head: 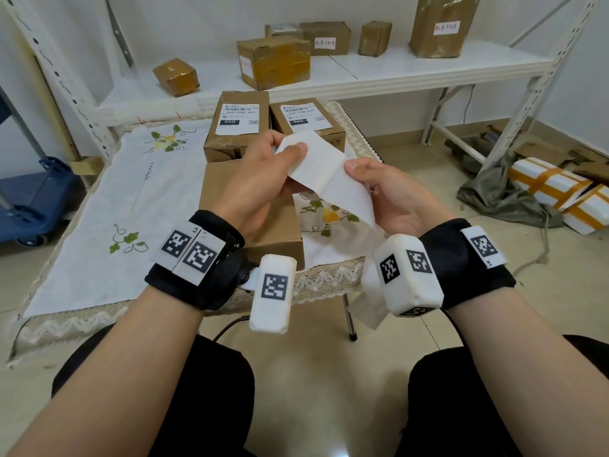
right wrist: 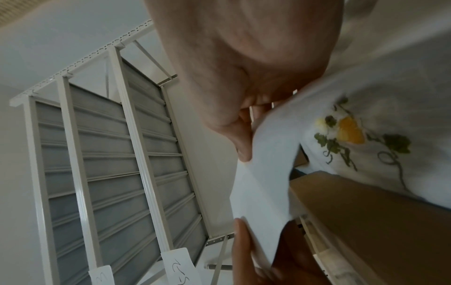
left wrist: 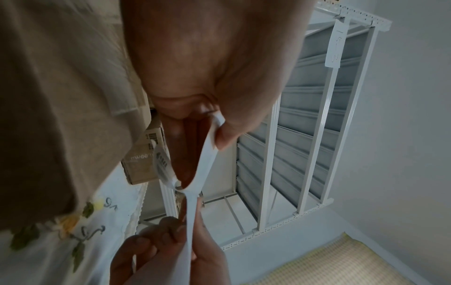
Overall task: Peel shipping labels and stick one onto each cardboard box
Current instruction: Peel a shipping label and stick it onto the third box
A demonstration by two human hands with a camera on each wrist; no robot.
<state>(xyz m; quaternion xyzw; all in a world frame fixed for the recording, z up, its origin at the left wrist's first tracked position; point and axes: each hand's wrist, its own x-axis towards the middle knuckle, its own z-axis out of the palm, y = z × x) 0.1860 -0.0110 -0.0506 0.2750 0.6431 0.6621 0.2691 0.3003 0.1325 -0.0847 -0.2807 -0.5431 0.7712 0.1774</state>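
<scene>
Label strip (head: 324,166) is pinched at both ends, left hand (head: 263,179) up top, right hand (head: 392,196) lower, long axis slanting between them right above the bare box (head: 230,179) at the worktop's (head: 99,225) near edge.

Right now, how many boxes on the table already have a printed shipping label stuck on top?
2: the left labelled box and the right labelled box, side by side at the table's far edge. The nearer box shows none.
</scene>
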